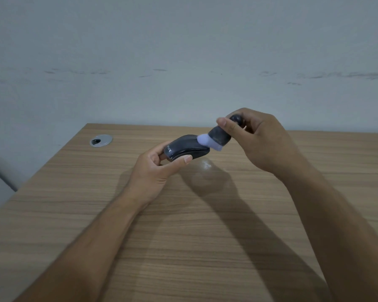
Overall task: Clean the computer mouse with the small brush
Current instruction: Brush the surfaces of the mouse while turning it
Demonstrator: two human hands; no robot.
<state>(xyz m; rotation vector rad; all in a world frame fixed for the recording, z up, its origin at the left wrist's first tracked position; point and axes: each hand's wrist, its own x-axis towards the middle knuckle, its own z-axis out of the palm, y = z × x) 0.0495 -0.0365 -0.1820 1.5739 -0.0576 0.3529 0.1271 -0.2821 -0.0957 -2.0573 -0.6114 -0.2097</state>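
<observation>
A wood-grain desk (96, 214) with a metal cable grommet (101, 140) at its far left stands against a scuffed pale wall (183, 51). The left hand (155, 171) curls closed around the near end of a black computer mouse (187, 148), lifted above the desk. The right hand (260, 140) pinches a small brush (218, 137), its pale bristles touching the mouse's far end.
</observation>
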